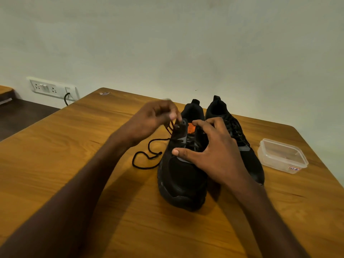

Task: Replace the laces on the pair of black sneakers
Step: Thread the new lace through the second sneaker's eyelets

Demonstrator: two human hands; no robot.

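1. Both sneakers stand at the frame's centre on the bench (74, 174).
2. The left hand (154, 118) pinches the black lace (149, 157) at the top eyelets of the left sneaker (182, 175); its end lies loose.
3. The right hand (210, 151), fingers spread, steadies that shoe.
4. The right sneaker (247, 146) looks laced; whether with new laces, I cannot tell.
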